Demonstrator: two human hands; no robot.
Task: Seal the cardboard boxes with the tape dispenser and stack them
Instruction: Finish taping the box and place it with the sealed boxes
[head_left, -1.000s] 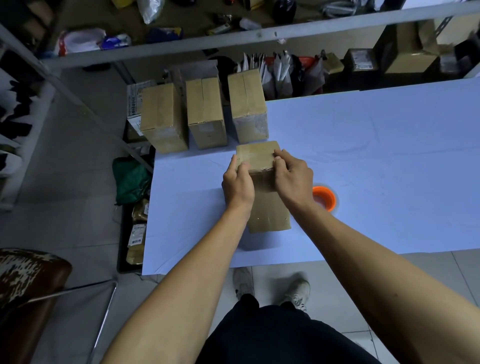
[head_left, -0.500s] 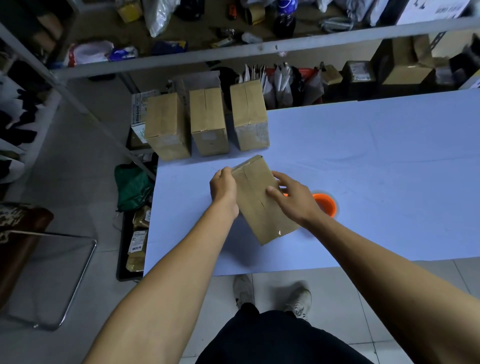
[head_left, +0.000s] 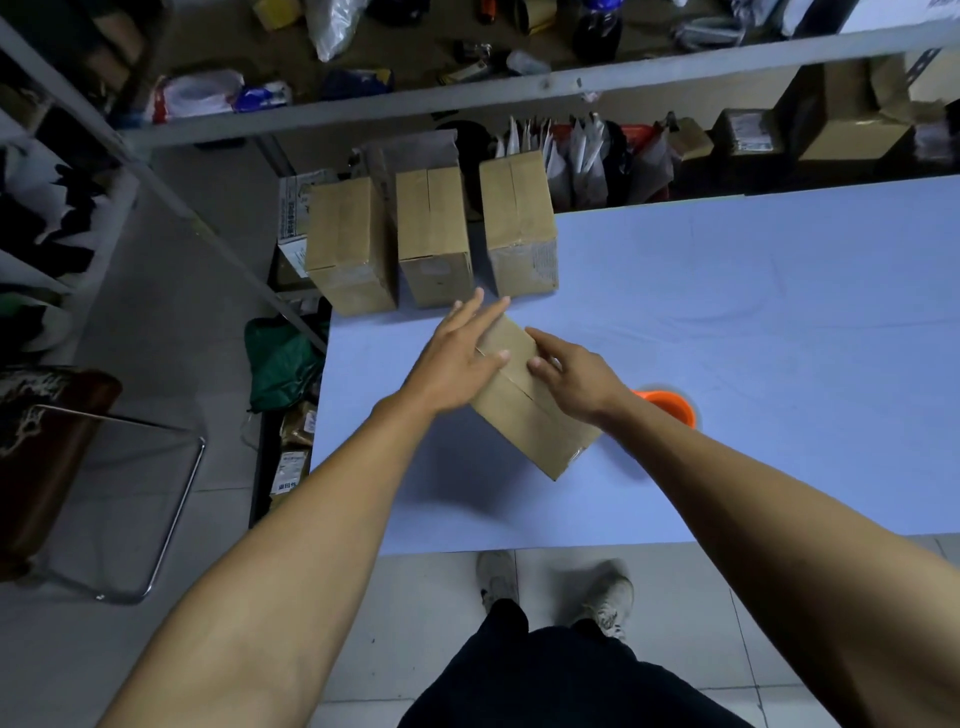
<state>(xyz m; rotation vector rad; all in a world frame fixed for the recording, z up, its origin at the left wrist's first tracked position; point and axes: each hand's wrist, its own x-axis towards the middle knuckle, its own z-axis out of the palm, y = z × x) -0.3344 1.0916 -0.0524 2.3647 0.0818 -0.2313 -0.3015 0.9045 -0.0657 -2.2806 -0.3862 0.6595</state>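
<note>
A brown cardboard box (head_left: 530, 415) lies turned at an angle on the blue table (head_left: 753, 312), its flap seam facing up. My left hand (head_left: 457, 364) lies flat on the box's far left part with straight fingers. My right hand (head_left: 571, 374) presses on the right flap, fingers extended along the top. An orange tape dispenser (head_left: 670, 408) sits just right of the box, partly hidden behind my right wrist. Three more cardboard boxes stand in a row at the table's far left: one (head_left: 348, 244), a second (head_left: 434, 239) and a third (head_left: 522, 228).
A metal shelf frame (head_left: 467, 93) with clutter runs behind the table. More boxes (head_left: 841, 119) and packages sit behind the far edge. A chair (head_left: 57, 457) stands at the left on the floor, and a green bag (head_left: 280, 364) lies by the table's left edge.
The box has been rotated from straight to diagonal. My left hand went from gripping its edge to lying flat on top; my right hand stays on the right flap.
</note>
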